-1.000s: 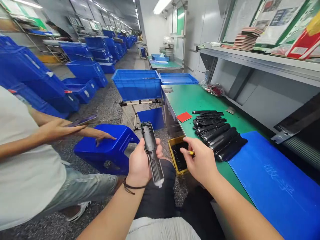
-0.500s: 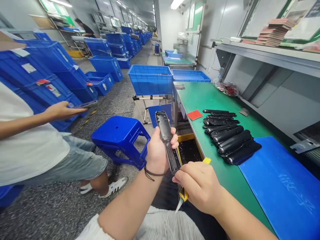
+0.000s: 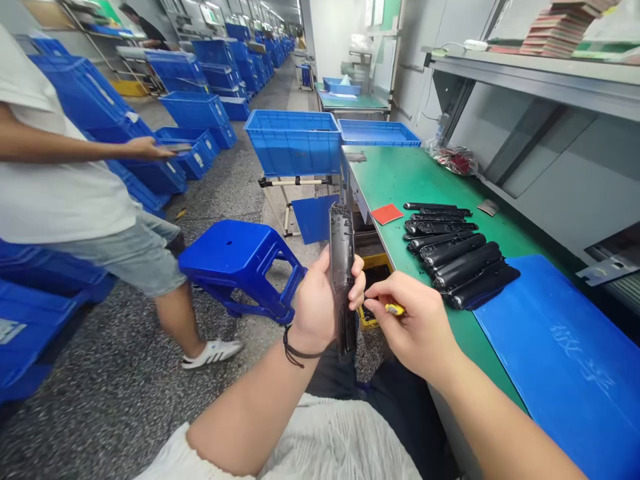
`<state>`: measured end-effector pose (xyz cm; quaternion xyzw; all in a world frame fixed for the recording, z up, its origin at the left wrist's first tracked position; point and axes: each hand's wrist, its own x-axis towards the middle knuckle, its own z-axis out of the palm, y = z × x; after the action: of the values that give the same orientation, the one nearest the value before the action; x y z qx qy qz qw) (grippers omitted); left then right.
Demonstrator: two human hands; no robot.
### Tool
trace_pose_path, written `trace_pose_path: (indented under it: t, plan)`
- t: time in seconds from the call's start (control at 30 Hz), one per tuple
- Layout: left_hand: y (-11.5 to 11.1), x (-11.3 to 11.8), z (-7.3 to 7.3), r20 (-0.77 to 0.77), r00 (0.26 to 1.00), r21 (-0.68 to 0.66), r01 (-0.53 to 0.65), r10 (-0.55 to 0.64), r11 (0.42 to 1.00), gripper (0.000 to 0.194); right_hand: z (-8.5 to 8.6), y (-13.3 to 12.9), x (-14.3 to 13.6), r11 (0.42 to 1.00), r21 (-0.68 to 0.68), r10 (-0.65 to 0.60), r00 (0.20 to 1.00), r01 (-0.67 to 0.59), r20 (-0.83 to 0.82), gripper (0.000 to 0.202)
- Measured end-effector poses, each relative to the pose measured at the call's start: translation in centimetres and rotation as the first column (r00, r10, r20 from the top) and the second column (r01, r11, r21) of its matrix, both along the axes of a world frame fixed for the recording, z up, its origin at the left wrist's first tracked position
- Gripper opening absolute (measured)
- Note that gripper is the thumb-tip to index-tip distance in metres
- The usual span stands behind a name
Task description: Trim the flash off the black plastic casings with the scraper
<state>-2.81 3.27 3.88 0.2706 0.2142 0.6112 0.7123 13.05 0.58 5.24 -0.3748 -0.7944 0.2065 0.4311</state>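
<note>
My left hand (image 3: 320, 300) is closed around a long black plastic housing (image 3: 342, 257), held upright with clips and ribs showing on its hollow side. Just to the right of it, my right hand (image 3: 413, 320) is closed on a yellow-handled utility knife (image 3: 395, 309); the blade is hidden. The fingertips of the right hand are close to the housing's edge, and I cannot tell whether they touch it. More black housings (image 3: 460, 257) lie in a row on the green workbench (image 3: 385, 177) to the right.
A red square (image 3: 387, 214) and a blue sheet (image 3: 565, 347) lie on the bench. Below its edge stands a yellow bin (image 3: 369, 324) with dark pieces. A blue stool (image 3: 240, 250) and blue crate (image 3: 295, 143) stand ahead. A person (image 3: 75, 153) is walking at left, holding a flat object.
The housing has turned more upright in my left hand. My right hand has moved up from its lower end, and the knife blade has gone from sight. The person at left has stepped onward.
</note>
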Motion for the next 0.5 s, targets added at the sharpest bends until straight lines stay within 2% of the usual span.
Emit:
trace_pose_path:
  t: [0.2, 0.33, 0.4, 0.47, 0.5]
  plan:
    - [-1.2, 2.2, -0.7, -0.184, 0.967, 0.135, -0.15, 0.174, 0.979, 0.029, -0.4, -0.7, -1.3, 0.996, -0.085, 0.014, 0.998, -0.019, -0.059, 0.014]
    - [-1.5, 2.7, -1.6, -0.267, 0.911, 0.215, -0.261, 0.314, 0.941, 0.028, -0.4, -0.7, -1.4, 0.976, -0.215, -0.06, 0.992, 0.034, -0.111, 0.016]
    - [-1.6, 2.7, -1.8, -0.253, 0.921, 0.211, -0.248, 0.297, 0.946, 0.027, -0.1, -0.7, -1.1, 0.96, -0.279, -0.082, 0.978, 0.026, -0.191, 0.016]
    - [-1.4, 2.5, -1.9, -0.211, 0.958, 0.176, -0.158, 0.194, 0.972, 0.028, 0.2, -0.4, -0.4, 0.953, -0.303, -0.097, 0.971, 0.027, -0.219, 0.009]
    - [-1.3, 2.4, -1.9, -0.191, 0.973, 0.159, -0.102, 0.132, 0.982, 0.028, 0.4, -0.2, 0.1, 0.953, -0.294, -0.124, 0.976, 0.068, -0.176, 0.002]
